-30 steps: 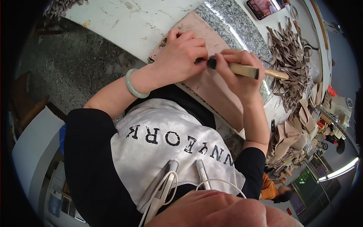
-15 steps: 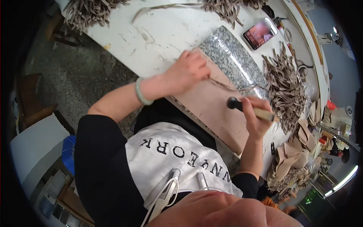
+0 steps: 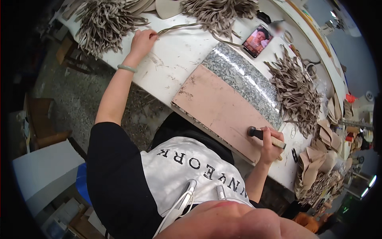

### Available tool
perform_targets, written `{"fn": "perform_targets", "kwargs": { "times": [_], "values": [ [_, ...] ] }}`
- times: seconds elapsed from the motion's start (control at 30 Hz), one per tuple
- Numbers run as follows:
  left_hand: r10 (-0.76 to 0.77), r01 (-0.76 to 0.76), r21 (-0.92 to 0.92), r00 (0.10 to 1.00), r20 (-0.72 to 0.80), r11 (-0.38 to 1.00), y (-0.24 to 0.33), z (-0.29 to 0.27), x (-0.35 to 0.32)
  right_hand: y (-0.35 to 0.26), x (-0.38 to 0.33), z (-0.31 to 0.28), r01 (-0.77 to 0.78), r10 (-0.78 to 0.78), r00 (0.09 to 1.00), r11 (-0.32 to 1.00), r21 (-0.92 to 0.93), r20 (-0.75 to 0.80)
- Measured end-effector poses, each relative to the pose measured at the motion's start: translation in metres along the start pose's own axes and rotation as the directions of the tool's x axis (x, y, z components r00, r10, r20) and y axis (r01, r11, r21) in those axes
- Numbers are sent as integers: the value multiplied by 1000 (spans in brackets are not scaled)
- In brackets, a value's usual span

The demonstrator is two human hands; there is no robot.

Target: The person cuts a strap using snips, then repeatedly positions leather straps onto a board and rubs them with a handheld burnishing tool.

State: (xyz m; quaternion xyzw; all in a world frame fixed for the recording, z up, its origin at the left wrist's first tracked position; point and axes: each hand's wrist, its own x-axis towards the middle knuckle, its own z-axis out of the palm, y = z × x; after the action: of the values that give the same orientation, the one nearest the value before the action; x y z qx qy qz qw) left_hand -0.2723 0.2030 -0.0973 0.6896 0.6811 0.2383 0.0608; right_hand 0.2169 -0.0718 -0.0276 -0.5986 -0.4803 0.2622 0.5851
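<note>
My left hand (image 3: 142,43) reaches to the far left of the table, its fingertips pinched at the near end of a thin taupe strip (image 3: 179,27). From there the strip runs across the white top toward a heap of similar strips (image 3: 223,14). My right hand (image 3: 272,146) is wrapped round the handle of a hammer (image 3: 256,132) with a dark round head and a pale handle. The hammer is over the right end of a pinkish-tan board (image 3: 219,105), where no strip lies. A speckled grey stone slab (image 3: 240,75) lies along the board's far side.
Another heap of strips (image 3: 105,30) hangs near the table's left edge, beside my left hand. A third pile (image 3: 296,91) lies right of the slab. Beyond the slab is a lit phone (image 3: 258,41); scissors (image 3: 310,65) lie farther right. Flat tan pieces (image 3: 314,159) are stacked at the right.
My left hand has left the board and the strip it held there, moving far left to another strip's end. The right hand still grips the hammer. The view has shifted.
</note>
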Motion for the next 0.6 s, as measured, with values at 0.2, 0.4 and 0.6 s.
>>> {"fn": "perform_targets", "kwargs": {
  "times": [0.2, 0.4, 0.6],
  "values": [
    [-15, 5, 116, 996, 83, 993, 20, -29, -17, 13, -7, -5, 69, -72, 995, 996, -47, -68],
    [444, -465, -38, 864, -236, 885, 120, -21, 5, 12, -9, 2, 29, -38, 993, 996, -80, -114],
    [803, -613, -643, 596, 4, 458, 345, 66, -5, 24, -13, -2, 164, -177, 975, 981, -100, -137]
  ]
}}
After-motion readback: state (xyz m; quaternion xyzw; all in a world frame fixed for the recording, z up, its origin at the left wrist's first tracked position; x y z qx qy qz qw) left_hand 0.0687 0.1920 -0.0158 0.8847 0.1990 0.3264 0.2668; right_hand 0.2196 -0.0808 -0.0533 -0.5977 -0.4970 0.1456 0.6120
